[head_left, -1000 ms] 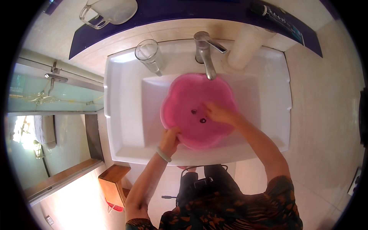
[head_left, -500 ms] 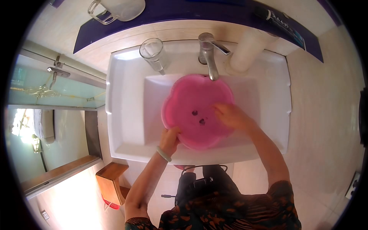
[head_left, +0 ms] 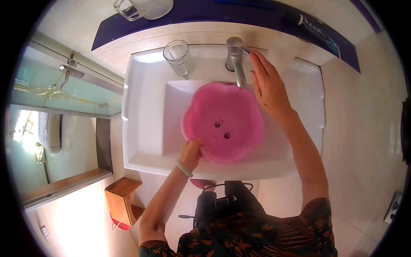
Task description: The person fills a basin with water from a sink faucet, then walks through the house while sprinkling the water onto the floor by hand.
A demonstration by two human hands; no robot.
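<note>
Clamped left hand (head_left: 191, 154) on basin (head_left: 229, 109) — held nearer right hand (head_left: 272, 89) unclenched, beside tap (head_left: 236, 61) at sink's (head_left: 145, 111) back edge.

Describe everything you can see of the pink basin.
The pink basin looks like plastic, with a wavy, petal-shaped rim and a small cartoon face inside, its two dark eyes plain to see. It sits open side up in the white sink, its far edge by the spout of the faucet. The left hand grips its near-left rim. Whether it holds water is hard to tell.
</note>
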